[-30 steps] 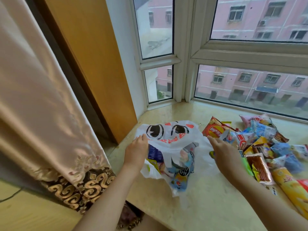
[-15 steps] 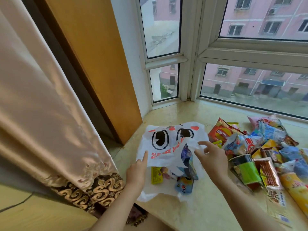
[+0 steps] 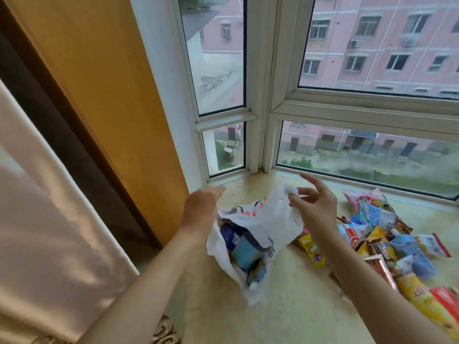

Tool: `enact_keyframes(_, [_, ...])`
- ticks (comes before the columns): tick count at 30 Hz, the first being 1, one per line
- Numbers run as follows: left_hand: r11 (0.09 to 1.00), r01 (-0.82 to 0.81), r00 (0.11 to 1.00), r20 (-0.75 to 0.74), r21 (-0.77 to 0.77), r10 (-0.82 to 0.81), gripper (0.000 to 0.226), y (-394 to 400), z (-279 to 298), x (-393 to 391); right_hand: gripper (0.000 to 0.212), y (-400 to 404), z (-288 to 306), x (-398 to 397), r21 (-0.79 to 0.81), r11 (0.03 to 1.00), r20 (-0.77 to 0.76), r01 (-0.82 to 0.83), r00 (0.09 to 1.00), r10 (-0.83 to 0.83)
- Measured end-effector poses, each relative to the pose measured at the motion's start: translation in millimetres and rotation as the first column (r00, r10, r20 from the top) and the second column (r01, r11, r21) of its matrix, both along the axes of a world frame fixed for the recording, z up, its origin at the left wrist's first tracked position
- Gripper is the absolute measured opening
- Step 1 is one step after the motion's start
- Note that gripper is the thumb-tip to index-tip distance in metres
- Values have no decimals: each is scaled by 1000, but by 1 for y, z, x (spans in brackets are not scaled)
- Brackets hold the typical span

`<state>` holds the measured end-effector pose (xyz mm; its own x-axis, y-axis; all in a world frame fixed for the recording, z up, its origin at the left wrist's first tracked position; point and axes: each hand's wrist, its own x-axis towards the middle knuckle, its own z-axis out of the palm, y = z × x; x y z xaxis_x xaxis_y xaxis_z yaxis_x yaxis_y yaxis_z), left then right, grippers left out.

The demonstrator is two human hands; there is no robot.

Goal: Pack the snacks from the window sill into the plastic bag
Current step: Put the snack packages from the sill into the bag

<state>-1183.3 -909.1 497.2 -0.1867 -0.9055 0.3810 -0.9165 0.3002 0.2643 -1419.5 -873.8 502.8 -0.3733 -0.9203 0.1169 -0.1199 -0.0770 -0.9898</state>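
A white plastic bag (image 3: 270, 219) with a cartoon print hangs lifted over the window sill (image 3: 285, 309), its mouth held apart. Several snack packets show inside it, a blue one (image 3: 246, 252) foremost. My left hand (image 3: 201, 207) grips the bag's left rim, fingers curled over it. My right hand (image 3: 313, 204) pinches the bunched right handle between thumb and a finger, the other fingers spread. A pile of several snack packets (image 3: 382, 234) lies on the sill to the right, with a small yellow packet (image 3: 310, 247) nearest the bag.
A shiny curtain (image 3: 49, 219) hangs at the left beside an orange wooden panel (image 3: 111, 95). White window frames (image 3: 260, 108) close off the sill at the back and left corner. The sill's front edge (image 3: 188, 306) drops off below the bag.
Both hands have risen and raised the bag's rim off the sill, so the bag now hangs open with the snacks sunk to its bottom. The view has tilted upward.
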Motion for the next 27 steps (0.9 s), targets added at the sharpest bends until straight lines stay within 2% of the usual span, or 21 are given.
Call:
enact_keyframes(7, [986, 54, 996, 81, -156, -41, 52, -85, 83, -7, 55, -46, 57, -12, -18, 995, 125, -94, 988, 95])
enact_keyframes(8, [985, 59, 996, 70, -160, -49, 50, -92, 88, -11, 58, -52, 60, -13, -12, 995, 129, -98, 987, 99])
enact_keyframes(10, [987, 65, 996, -43, -149, -73, 51, -99, 85, -18, 62, -59, 60, -14, 13, 995, 115, -103, 988, 101])
enact_keyframes(14, [998, -29, 925, -376, 60, 49, 43, -97, 38, -8, 62, -58, 39, -12, 79, 991, 99, -106, 990, 98])
enact_keyframes(17, [962, -162, 838, -484, 219, 251, 32, -87, 1, 14, 62, -54, 28, -9, 80, 990, 65, -115, 992, 110])
enact_keyframes(19, [873, -287, 797, -407, 393, 446, 33, -80, -19, 33, 61, -55, 26, -9, 75, 991, 72, -111, 992, 106])
enact_keyframes(20, [806, -336, 805, -295, 487, 514, 40, -75, -26, 44, 61, -56, 26, -8, 74, 991, 81, -111, 991, 105])
enact_keyframes(22, [723, -391, 862, -50, 569, 505, 59, -66, -35, 61, 61, -57, 26, -7, 75, 991, 80, -115, 991, 109])
enact_keyframes(23, [713, -379, 887, 13, 590, 461, 63, -63, -34, 66, 61, -58, 26, -6, 73, 990, 75, -122, 990, 116])
enact_keyframes(24, [712, -332, 906, -3, 619, 424, 61, -62, -31, 68, 61, -58, 26, -4, 71, 989, 69, -129, 990, 124])
enact_keyframes(25, [714, -258, 913, -79, 651, 401, 54, -61, -29, 68, 61, -58, 26, -2, 70, 988, 61, -137, 989, 132])
enact_keyframes(26, [718, -158, 881, -231, 677, 412, 42, -60, -25, 66, 61, -58, 25, 0, 70, 987, 53, -143, 989, 139])
enact_keyframes(27, [719, -65, 807, -387, 692, 447, 30, -59, -18, 62, 61, -59, 25, 2, 71, 987, 48, -146, 989, 143])
